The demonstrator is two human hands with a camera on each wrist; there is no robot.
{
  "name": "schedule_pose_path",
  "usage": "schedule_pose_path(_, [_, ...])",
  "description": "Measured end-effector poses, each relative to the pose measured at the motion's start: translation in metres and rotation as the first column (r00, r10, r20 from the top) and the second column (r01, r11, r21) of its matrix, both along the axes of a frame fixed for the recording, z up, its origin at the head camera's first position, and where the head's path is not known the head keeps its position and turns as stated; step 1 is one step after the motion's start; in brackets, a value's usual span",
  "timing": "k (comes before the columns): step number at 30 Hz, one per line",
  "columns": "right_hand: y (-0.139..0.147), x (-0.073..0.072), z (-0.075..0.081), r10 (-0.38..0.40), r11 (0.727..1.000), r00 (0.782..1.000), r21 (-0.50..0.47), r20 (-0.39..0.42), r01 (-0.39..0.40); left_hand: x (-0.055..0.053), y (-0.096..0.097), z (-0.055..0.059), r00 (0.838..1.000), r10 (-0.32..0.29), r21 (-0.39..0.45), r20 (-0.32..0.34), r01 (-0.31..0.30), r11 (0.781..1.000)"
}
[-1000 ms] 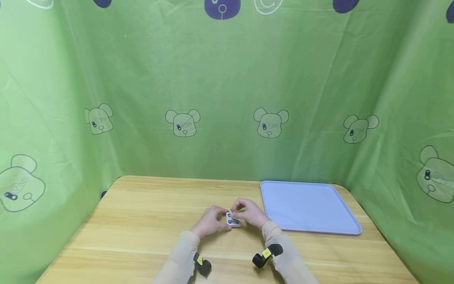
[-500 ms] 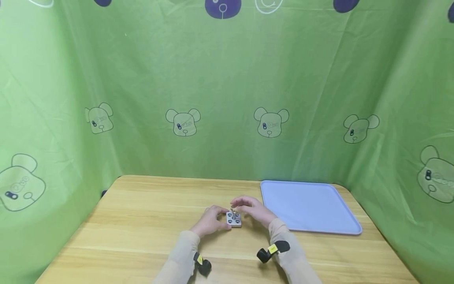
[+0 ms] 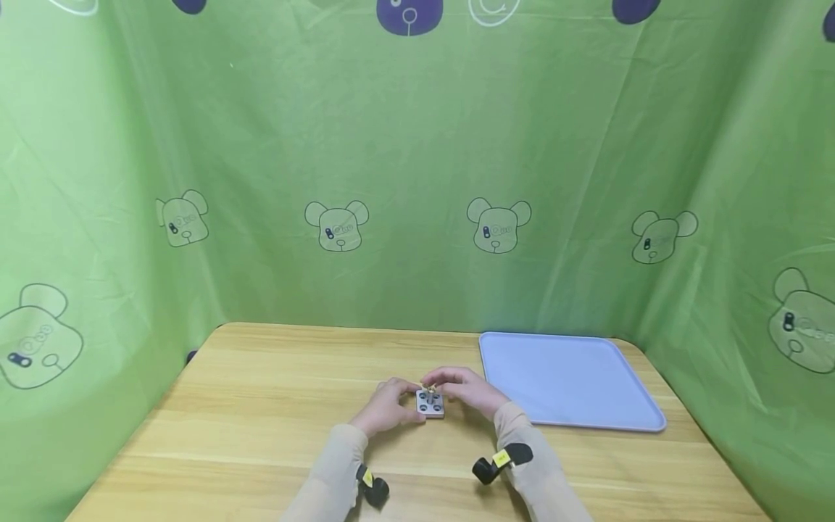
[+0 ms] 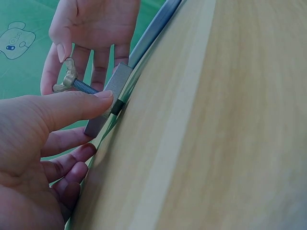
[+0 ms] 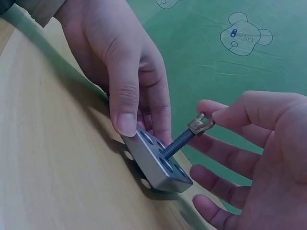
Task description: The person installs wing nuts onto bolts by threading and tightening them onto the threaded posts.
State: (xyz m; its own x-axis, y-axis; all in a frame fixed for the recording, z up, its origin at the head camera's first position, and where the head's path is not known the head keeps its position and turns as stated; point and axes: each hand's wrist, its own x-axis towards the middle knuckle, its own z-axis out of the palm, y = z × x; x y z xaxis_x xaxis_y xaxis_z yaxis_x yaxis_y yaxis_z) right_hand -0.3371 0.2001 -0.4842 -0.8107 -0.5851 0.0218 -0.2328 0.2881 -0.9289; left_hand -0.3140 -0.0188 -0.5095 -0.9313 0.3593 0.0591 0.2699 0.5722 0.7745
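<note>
A small square metal block [image 3: 430, 413] with several round holes lies on the table. A threaded stud [image 5: 178, 144] stands up from its middle, with a brass-coloured wing nut [image 5: 200, 125] at the top end. My left hand [image 3: 383, 407] grips the block from the left, thumb [image 4: 76, 106] at the near edge and fingers at the far side. At the wing nut, my right hand [image 3: 471, 391] has its thumb [image 5: 225, 115] against one wing and its index finger behind; the other fingers are spread loosely. Part of the index contact is hidden.
A pale lilac tray [image 3: 570, 380] lies on the wooden table [image 3: 293, 377] just right of the right hand. Green cloth [image 3: 417, 290] with bear drawings hangs behind the table and at both sides. A small black camera [image 3: 485, 470] sits on the right wrist.
My right hand drew back from the wing nut, its fingers parting, then came in to it again. The left hand and the block have stayed where they were.
</note>
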Motion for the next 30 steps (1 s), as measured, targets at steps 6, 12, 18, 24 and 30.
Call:
schedule_pose_path(6, [-0.0034, 0.0, -0.0003, -0.061, 0.998, 0.998, 0.016, 0.008, 0.061, 0.0001, -0.0001, -0.0007, 1.0, 0.003, -0.001, -0.003, -0.003, 1.0])
schedule_pose_path(12, [-0.0065, 0.0013, 0.0007, -0.108, 0.994, 0.994, 0.012, 0.013, 0.108, -0.0002, 0.0001, -0.0013, 1.0, 0.004, 0.005, -0.002, -0.004, 1.0])
schedule_pose_path(18, [-0.0067, 0.0021, 0.0014, -0.098, 0.995, 0.995, 0.009, 0.0, 0.098, 0.0007, 0.0005, -0.0003, 1.0, 0.007, 0.002, 0.001, -0.007, 1.0])
schedule_pose_path(24, [-0.0067, 0.0022, -0.0004, -0.038, 0.999, 0.999, 0.015, -0.039, 0.038, 0.0011, 0.0006, 0.0006, 1.0, 0.005, -0.002, -0.002, -0.005, 1.0])
schedule_pose_path(30, [-0.0068, 0.003, -0.001, -0.039, 0.999, 0.997, 0.019, -0.067, 0.04, 0.0013, 0.001, 0.0013, 1.0, 0.005, -0.001, -0.005, -0.005, 1.0])
